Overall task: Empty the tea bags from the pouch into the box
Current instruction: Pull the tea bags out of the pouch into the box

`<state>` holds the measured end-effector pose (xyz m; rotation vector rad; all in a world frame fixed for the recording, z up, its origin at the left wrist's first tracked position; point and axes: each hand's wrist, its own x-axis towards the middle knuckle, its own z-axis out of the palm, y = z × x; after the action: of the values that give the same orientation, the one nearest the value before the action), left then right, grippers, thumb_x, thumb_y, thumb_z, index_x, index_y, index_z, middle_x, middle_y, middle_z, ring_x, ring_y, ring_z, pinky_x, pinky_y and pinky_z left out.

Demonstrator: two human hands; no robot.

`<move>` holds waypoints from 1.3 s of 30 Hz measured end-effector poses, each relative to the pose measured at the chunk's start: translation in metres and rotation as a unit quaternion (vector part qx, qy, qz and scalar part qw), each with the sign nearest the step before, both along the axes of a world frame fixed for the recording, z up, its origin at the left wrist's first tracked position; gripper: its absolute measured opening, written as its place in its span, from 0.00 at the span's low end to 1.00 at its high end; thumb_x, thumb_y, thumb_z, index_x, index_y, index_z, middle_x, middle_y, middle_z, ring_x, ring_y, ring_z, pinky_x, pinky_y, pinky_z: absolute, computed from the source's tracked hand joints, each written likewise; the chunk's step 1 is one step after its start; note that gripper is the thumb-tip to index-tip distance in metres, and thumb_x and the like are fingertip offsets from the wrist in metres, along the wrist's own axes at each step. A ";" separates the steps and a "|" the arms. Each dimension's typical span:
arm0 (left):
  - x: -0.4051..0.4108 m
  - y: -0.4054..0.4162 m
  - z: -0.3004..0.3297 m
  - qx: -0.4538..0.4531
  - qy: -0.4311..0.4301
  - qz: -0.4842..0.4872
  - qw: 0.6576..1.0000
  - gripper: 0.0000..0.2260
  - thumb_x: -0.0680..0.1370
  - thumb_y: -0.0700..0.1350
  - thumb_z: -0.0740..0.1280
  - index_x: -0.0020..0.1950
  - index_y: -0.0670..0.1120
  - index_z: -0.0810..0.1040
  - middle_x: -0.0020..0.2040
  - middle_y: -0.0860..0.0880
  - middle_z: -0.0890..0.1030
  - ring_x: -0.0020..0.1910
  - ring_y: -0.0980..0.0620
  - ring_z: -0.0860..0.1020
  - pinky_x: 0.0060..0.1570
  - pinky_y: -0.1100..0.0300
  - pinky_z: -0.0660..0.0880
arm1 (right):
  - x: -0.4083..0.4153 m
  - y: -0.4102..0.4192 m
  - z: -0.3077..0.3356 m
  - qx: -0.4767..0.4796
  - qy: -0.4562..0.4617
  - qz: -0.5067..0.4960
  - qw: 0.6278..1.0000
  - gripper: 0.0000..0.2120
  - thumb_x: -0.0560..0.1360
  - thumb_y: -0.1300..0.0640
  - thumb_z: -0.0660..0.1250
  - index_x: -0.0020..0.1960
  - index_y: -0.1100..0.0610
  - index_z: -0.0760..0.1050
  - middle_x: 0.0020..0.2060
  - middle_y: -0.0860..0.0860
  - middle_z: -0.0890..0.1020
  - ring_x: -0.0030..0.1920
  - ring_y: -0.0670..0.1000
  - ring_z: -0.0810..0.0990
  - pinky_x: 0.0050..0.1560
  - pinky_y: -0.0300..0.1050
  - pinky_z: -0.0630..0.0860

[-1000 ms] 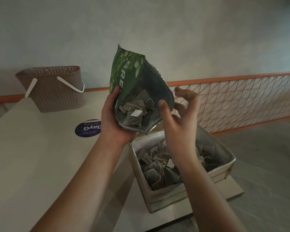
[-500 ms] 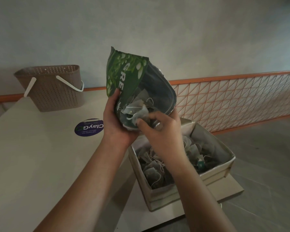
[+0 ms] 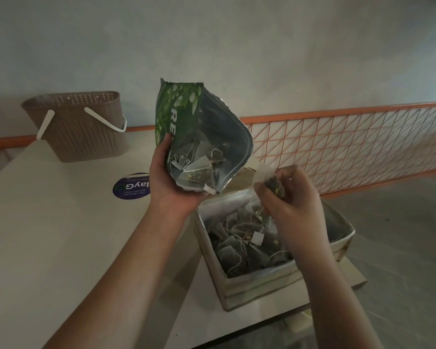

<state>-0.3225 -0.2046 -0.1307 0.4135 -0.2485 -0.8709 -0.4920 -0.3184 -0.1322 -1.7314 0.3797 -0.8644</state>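
Head view. A green pouch printed with leaf motifs carries white lettering of which only "RE" is readable; the rest runs under the thumb. On the table lies a round dark-blue sticker, seen upside down, reading "layG" with smaller lines beneath too fine to read.

The left hand grips the pouch from below and behind, thumb curled over the printed face, so that the open mouth tilts down toward the viewer, above the far-left corner of the box. Several tea bags with strings and tags lie inside the mouth; their number cannot be counted.

The right hand is held just right of the pouch mouth and above the box, fingers curled round a small bunch of tea bags; how many it holds cannot be told.

The one box stands on the table's lower step and holds a heap of many loose tea bags, one white tag plainly showing. One brown perforated basket with white handles stands at the far left of the table, well apart. An orange mesh rail runs behind.
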 end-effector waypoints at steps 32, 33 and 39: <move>-0.019 -0.008 0.004 0.031 -0.008 0.043 0.999 0.28 0.80 0.62 0.62 0.76 0.49 0.73 0.67 0.45 0.79 0.61 0.43 0.79 0.64 0.50 0.76 | 0.026 0.021 0.013 -0.035 0.006 -0.005 0.999 0.09 0.75 0.46 0.67 0.51 0.48 0.81 0.58 0.50 0.73 0.63 0.50 0.72 0.56 0.29 0.71; -0.018 -0.008 0.003 0.028 -0.007 0.045 0.999 0.27 0.80 0.61 0.62 0.75 0.48 0.73 0.68 0.46 0.79 0.64 0.43 0.79 0.66 0.49 0.74 | 0.022 0.020 0.016 -0.024 -0.002 -0.004 1.000 0.11 0.75 0.46 0.66 0.52 0.50 0.81 0.58 0.51 0.73 0.62 0.50 0.73 0.53 0.25 0.71; -0.012 -0.008 -0.003 0.039 0.008 0.064 0.997 0.27 0.79 0.59 0.64 0.77 0.52 0.71 0.76 0.48 0.72 0.76 0.43 0.69 0.77 0.44 0.61 | 0.004 0.010 0.020 0.076 -0.113 0.054 0.989 0.12 0.76 0.50 0.66 0.52 0.60 0.76 0.49 0.57 0.83 0.49 0.54 0.83 0.53 0.46 0.80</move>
<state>-0.3340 -0.2125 -0.1337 0.4895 -0.1712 -0.7588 -0.4875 -0.3086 -0.1121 -1.4829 0.1939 -0.9178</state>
